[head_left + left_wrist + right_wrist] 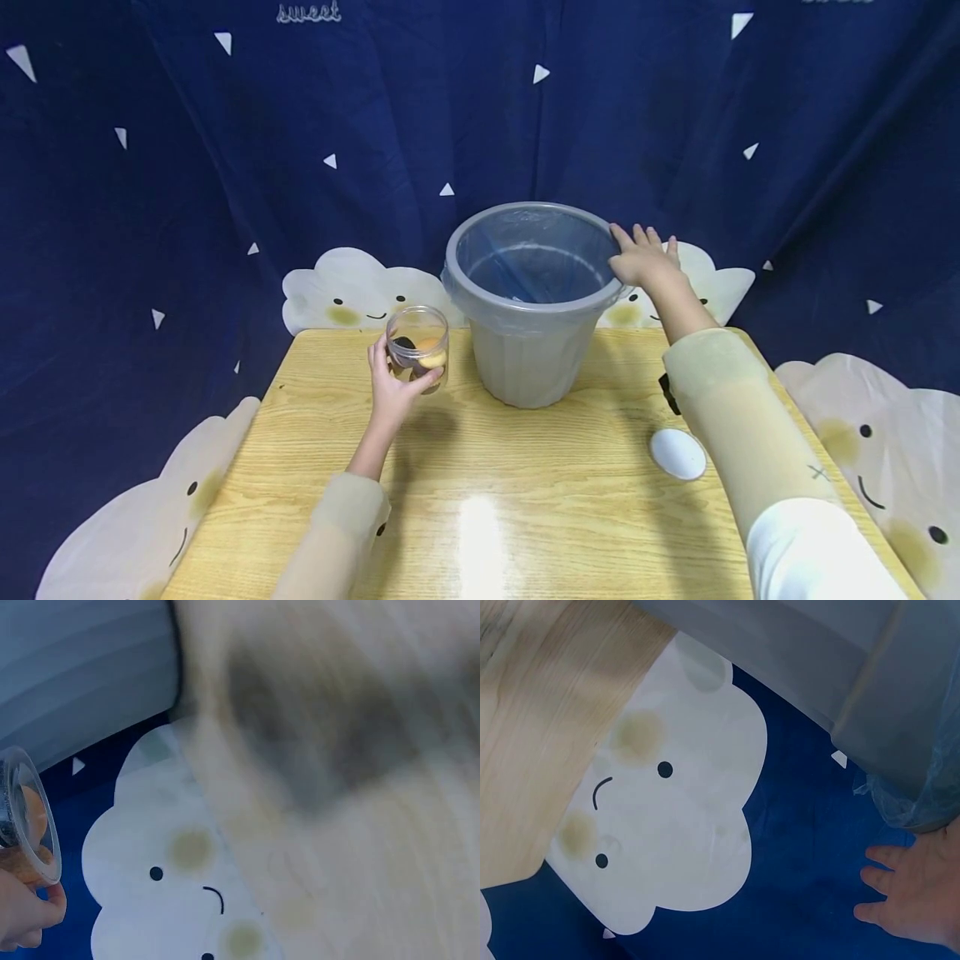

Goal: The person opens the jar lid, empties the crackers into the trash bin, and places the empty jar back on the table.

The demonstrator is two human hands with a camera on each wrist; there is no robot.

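Note:
A clear round jar (pixel 417 342) is held in my left hand (pixel 396 390), with the thumb and fingers curled around its side. Inside the jar lie dark and orange-yellow pieces whose kind I cannot tell. In the left wrist view the jar (pixel 31 817) shows at the left edge. To the right of it stands a grey bin (pixel 534 358), its rim covered by a thin clear plastic bag (pixel 517 310). My right hand (pixel 645 260) is at the right of the bin's rim, fingers spread and straight; in the right wrist view the hand (pixel 919 885) is beside the bag's edge.
A white round disc (pixel 678 454), perhaps a lid, lies on the wooden table (pixel 540 500) below my right forearm. A dark blue curtain (pixel 390 108) with cloud prints hangs behind and around the table.

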